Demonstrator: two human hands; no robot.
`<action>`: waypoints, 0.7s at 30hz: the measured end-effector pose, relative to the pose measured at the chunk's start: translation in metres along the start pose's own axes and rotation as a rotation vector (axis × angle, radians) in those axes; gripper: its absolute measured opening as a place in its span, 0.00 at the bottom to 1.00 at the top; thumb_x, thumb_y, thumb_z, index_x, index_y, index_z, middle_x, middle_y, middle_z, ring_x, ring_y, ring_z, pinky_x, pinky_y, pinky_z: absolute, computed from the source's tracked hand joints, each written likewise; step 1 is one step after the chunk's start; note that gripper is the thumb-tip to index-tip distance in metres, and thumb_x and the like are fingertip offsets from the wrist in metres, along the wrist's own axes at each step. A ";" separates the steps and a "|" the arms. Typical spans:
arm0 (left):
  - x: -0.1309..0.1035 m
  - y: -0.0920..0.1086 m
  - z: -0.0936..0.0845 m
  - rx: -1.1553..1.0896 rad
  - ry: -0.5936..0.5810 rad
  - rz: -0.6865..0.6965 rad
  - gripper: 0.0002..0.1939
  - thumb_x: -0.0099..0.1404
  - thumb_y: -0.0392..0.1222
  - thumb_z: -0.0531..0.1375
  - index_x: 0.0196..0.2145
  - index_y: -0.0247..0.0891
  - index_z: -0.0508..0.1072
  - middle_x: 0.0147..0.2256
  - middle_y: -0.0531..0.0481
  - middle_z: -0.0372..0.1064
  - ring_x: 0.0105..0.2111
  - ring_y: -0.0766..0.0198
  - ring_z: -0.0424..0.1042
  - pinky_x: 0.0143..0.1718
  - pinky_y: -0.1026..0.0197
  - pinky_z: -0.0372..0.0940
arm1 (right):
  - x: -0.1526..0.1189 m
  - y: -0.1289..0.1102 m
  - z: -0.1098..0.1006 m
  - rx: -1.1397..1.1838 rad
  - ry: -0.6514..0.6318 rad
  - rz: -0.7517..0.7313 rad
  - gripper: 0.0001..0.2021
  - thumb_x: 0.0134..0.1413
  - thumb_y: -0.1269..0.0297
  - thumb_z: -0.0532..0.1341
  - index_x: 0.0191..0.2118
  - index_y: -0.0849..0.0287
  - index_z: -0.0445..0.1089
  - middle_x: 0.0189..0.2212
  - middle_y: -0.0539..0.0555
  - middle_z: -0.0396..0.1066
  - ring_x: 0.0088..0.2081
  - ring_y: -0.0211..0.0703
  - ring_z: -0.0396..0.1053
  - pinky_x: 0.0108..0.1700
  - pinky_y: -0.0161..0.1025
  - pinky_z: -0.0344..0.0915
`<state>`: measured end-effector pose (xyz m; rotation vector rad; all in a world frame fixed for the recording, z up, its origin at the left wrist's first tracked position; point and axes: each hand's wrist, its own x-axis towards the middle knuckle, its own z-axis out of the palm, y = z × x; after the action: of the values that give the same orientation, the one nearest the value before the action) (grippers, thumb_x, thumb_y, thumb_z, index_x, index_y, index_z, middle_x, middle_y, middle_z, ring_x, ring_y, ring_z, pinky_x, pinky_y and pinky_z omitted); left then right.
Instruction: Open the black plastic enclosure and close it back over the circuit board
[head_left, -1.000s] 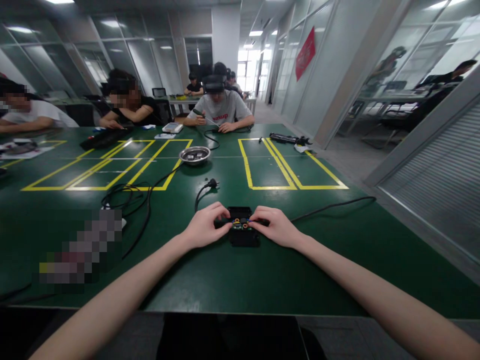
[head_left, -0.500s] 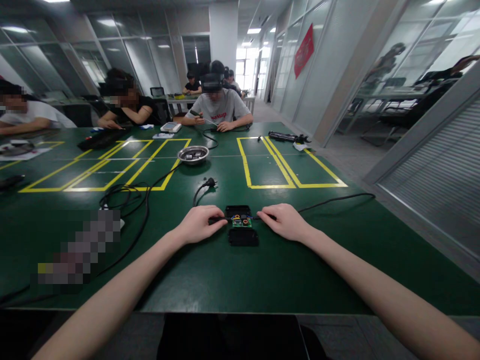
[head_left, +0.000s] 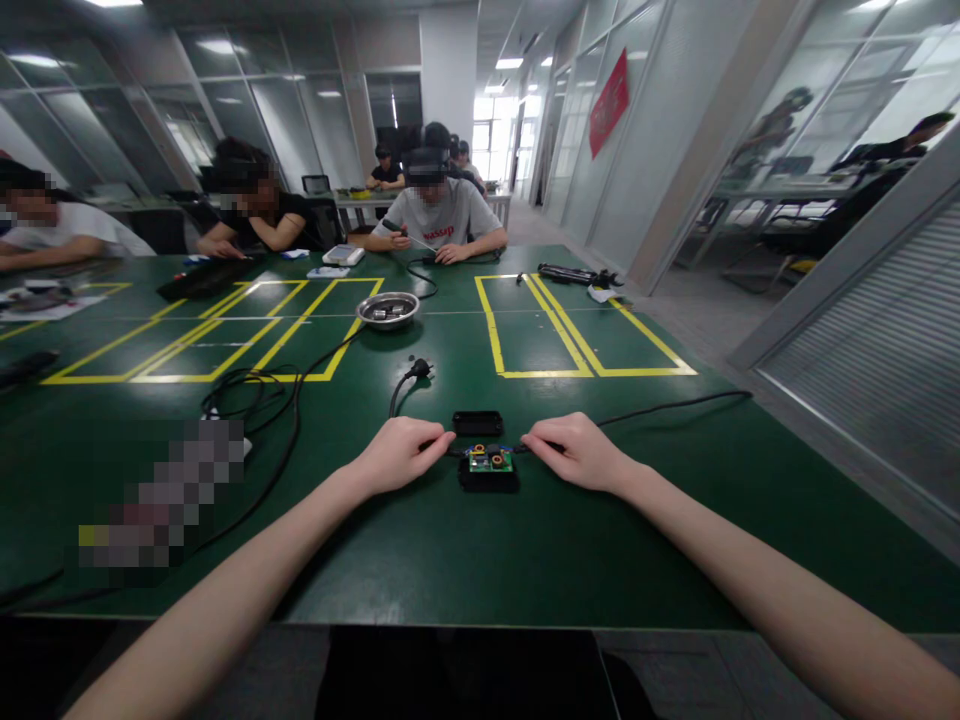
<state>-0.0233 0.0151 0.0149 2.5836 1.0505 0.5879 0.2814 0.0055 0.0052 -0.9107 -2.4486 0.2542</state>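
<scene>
Here's the big green table [head_left: 375, 580] filling the scene, with yellow tape outlines [head_left: 544, 376] marked across its far part, and a person in a grey printed T-shirt [head_left: 454, 215] at the opposite edge, head down over a cable. Along the right runs a black cord [head_left: 675, 407], straight to the right hand [head_left: 574, 455], whose thumb and fingers are pinched together on it near its inner end. The left hand [head_left: 409, 452] mirrors it, fingertips drawn tight on a short black lead [head_left: 456, 453]. Beyond them sits a metal bowl [head_left: 390, 324] of small silvery parts (a fine shine on that rim!). Between the hands, two black case halves: the far half [head_left: 478, 423] lies on its own, the near half [head_left: 489, 482] lies under the green circuit board [head_left: 491, 463], though whether the board is seated or just held above, I can't tell. Farther off, left of the case, a black plug [head_left: 422, 369]; and tiniest of all, two copper-coloured rings [head_left: 497, 460] on the board.
</scene>
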 end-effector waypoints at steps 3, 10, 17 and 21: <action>0.000 -0.001 0.003 -0.003 -0.009 -0.017 0.23 0.76 0.46 0.50 0.22 0.38 0.60 0.20 0.56 0.55 0.21 0.68 0.56 0.28 0.63 0.49 | -0.001 -0.001 0.001 0.003 -0.014 -0.010 0.24 0.73 0.58 0.49 0.25 0.57 0.69 0.20 0.52 0.70 0.22 0.39 0.65 0.29 0.36 0.57; -0.001 0.003 0.002 -0.091 -0.039 -0.038 0.24 0.75 0.46 0.50 0.21 0.39 0.57 0.19 0.58 0.51 0.20 0.70 0.52 0.26 0.63 0.48 | -0.001 -0.006 0.000 0.037 -0.036 -0.030 0.21 0.72 0.61 0.52 0.26 0.58 0.70 0.21 0.52 0.71 0.22 0.39 0.67 0.29 0.36 0.60; -0.004 0.004 0.002 -0.110 -0.082 -0.035 0.25 0.74 0.47 0.51 0.20 0.38 0.58 0.18 0.58 0.50 0.20 0.69 0.52 0.25 0.64 0.47 | 0.000 -0.010 0.000 0.031 -0.088 -0.031 0.22 0.72 0.61 0.52 0.24 0.57 0.68 0.20 0.51 0.69 0.21 0.38 0.64 0.27 0.36 0.57; -0.003 0.004 0.005 -0.092 -0.118 -0.069 0.24 0.74 0.46 0.52 0.20 0.38 0.58 0.18 0.58 0.51 0.19 0.69 0.53 0.25 0.63 0.47 | 0.001 -0.010 0.003 0.011 -0.109 -0.033 0.22 0.72 0.62 0.52 0.23 0.57 0.67 0.19 0.51 0.69 0.21 0.38 0.64 0.27 0.36 0.57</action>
<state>-0.0205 0.0098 0.0116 2.4596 1.0441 0.4498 0.2739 -0.0009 0.0068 -0.8720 -2.5569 0.3120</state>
